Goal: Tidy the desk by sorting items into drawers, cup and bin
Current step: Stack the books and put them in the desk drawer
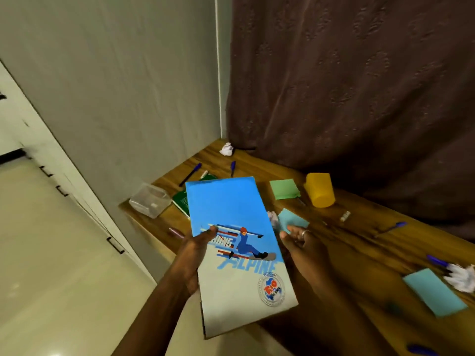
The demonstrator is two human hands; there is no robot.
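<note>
A blue and white notebook (231, 214) with a snowboarder picture is lifted above the wooden desk (359, 240). My left hand (195, 250) grips its left edge, thumb on the cover. My right hand (303, 245) is beside the notebook's right edge, fingers relaxed; a ring shows on one finger. Whether it touches the notebook is unclear. A yellow cup (320, 190) stands upside down further back. Blue pens (190, 173) (232, 167) (393, 227) (437, 260) lie scattered on the desk. Crumpled paper balls (226, 149) (273, 219) (461, 276) lie among them.
A clear plastic box (150, 200) sits at the desk's left corner, a green book (183, 200) beside it. Green (284, 188) and light blue (293, 222) (434, 291) sticky pads lie on the desk. A small eraser-like piece (345, 216) lies near the cup. White cabinets with black handles (115, 245) stand left; a brown curtain (359, 86) hangs behind.
</note>
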